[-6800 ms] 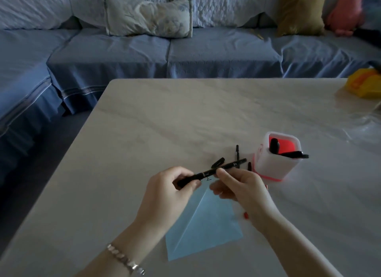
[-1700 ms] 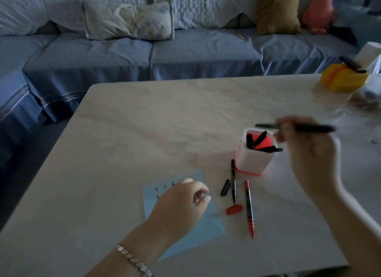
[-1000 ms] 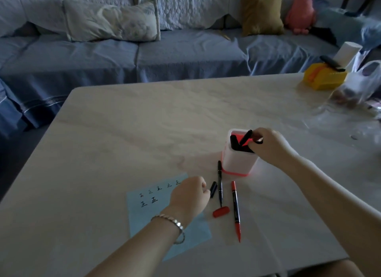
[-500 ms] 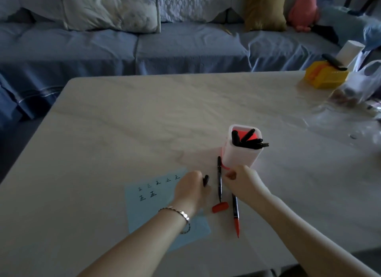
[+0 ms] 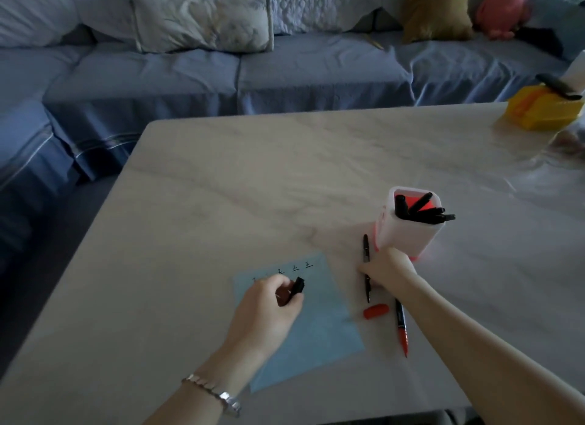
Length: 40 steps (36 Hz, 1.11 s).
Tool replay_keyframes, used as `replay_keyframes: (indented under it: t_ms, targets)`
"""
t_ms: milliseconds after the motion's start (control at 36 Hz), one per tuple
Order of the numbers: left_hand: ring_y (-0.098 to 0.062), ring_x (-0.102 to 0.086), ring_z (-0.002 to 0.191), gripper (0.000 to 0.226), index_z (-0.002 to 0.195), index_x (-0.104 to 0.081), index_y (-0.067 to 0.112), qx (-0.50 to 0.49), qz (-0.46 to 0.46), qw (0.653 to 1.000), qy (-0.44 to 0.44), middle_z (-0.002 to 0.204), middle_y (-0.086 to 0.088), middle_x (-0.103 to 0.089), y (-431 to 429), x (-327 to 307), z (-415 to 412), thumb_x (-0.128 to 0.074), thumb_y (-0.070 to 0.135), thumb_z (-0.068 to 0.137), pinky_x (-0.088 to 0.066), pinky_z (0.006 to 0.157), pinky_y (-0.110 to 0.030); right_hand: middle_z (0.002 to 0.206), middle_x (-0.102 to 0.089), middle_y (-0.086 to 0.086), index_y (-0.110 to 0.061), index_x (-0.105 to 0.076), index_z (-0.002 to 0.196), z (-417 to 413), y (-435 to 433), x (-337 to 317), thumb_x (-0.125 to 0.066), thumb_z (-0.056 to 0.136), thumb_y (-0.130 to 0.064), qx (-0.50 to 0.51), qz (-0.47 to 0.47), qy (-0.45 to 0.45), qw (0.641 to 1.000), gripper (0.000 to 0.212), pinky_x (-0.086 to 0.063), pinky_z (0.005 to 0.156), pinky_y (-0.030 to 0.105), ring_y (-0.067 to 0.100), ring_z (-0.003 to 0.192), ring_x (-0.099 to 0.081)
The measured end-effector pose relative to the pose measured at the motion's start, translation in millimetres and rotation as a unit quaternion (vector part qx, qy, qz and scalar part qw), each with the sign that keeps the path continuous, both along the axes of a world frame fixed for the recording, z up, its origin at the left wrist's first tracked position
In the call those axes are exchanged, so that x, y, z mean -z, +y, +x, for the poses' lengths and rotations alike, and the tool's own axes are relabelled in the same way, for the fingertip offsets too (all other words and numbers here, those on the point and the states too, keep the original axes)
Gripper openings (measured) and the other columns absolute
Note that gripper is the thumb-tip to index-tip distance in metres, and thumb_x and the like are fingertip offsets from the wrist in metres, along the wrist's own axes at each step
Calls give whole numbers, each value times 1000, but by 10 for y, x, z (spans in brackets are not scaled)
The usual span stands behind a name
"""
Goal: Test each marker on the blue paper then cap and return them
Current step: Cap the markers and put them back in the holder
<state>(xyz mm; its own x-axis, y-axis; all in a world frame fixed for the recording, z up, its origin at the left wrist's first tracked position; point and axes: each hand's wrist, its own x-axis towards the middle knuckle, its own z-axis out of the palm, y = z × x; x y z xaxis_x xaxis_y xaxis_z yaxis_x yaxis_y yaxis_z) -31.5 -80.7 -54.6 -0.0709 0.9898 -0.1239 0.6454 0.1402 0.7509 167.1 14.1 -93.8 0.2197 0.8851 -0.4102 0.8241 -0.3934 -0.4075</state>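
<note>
The left hand [image 5: 269, 310] is over the far part of the blue paper [image 5: 319, 326], near the front of the table [image 5: 253, 187], with its fingers curled around a black cap [image 5: 297, 286]. To the right, the right hand [image 5: 387, 268] closes its fingers on the black marker [image 5: 366, 250] lying on the table, just in front of the white holder [image 5: 405, 235]. A red cap [image 5: 375, 311] and a red marker [image 5: 401, 328] lie nearer, right of the paper.

A dim room: pale marble-look table [image 5: 285, 171] before a blue-covered sofa [image 5: 221, 76].
</note>
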Motion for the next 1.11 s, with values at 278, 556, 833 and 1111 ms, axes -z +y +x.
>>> replay_keyframes:
  t_ms: [278,556,833,1111]
  targets:
    - [1,-45,47,16,70,-61,23,-37,-9,995,-93,56,12,-54,-27,-51,-44,-62,20,85,-33,47,-10,54,-54,4,-10,-54,57,-265,-49,-285,-52,88,-15,23,21,236,971,32,-33,37,16,10,38,-42]
    - [2,-57,64,20,81,-66,34,-68,99,971,-208,77,12,-69,-171,-339,-29,-61,15,85,-40,59,-7,50,-58,-1,-14,-46,72,-475,-551,-931,-44,94,-10,114,188,526,822,22,-34,43,20,10,45,-45]
    - [-4,-57,77,23,85,-63,39,-45,112,979,-167,87,6,-67,-222,-388,-10,-61,15,85,-42,64,-9,47,-55,-5,-14,-44,69,-496,-700,-995,-44,94,-11,107,197,536,814,25,-32,41,18,11,46,-44]
    - [-7,-57,77,22,87,-64,39,12,133,983,-128,81,11,-63,-256,-438,22,-60,18,85,-41,64,-10,48,-58,-1,-4,-54,76,-574,-879,-1041,-47,93,-6,38,180,537,823,19,-33,39,12,6,39,-44]
